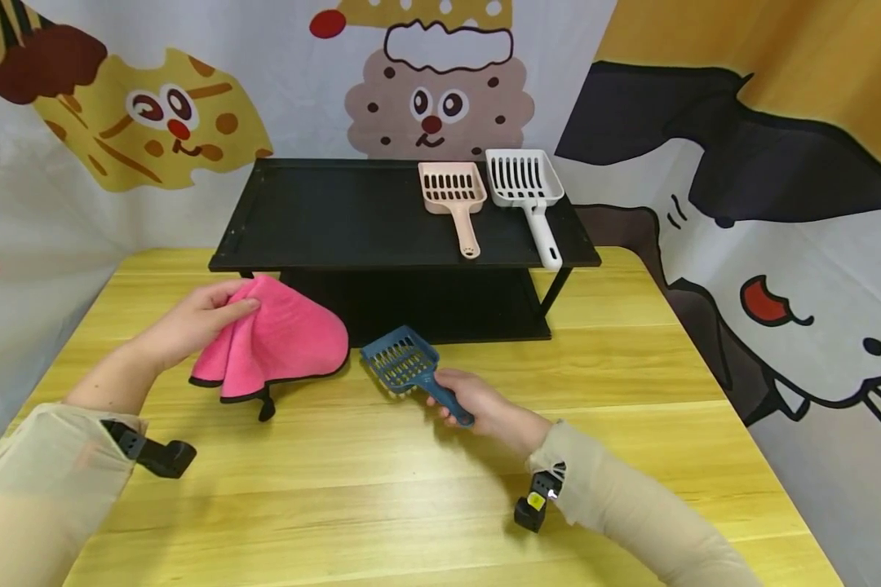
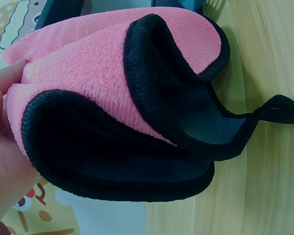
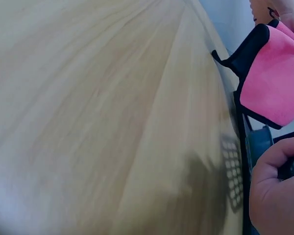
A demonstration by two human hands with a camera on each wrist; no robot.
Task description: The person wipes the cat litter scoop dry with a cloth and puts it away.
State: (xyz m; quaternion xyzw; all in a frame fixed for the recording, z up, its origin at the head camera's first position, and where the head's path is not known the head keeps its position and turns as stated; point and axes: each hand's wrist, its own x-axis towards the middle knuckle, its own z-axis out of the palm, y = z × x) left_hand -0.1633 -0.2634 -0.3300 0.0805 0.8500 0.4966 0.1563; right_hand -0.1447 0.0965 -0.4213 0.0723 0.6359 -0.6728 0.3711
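My left hand [image 1: 209,316] pinches a pink cloth [image 1: 289,338] with black edging and a dark underside. The cloth hangs in folds above the table, and its small black loop [image 2: 279,110] sticks out to the right in the left wrist view. In my right hand [image 1: 480,401] is a blue slotted litter scoop [image 1: 404,359], gripped by its handle, with its head pointing up and left toward the cloth. Scoop and cloth are apart in the head view. The right wrist view shows only part of the scoop [image 3: 258,144], and its slotted shadow falls on the table.
A black two-tier rack [image 1: 338,212] stands at the back of the wooden table [image 1: 382,505]. On its top right lie a pink litter scoop [image 1: 453,187] and a white litter scoop [image 1: 524,179]. A cartoon-printed curtain [image 1: 294,73] hangs behind.
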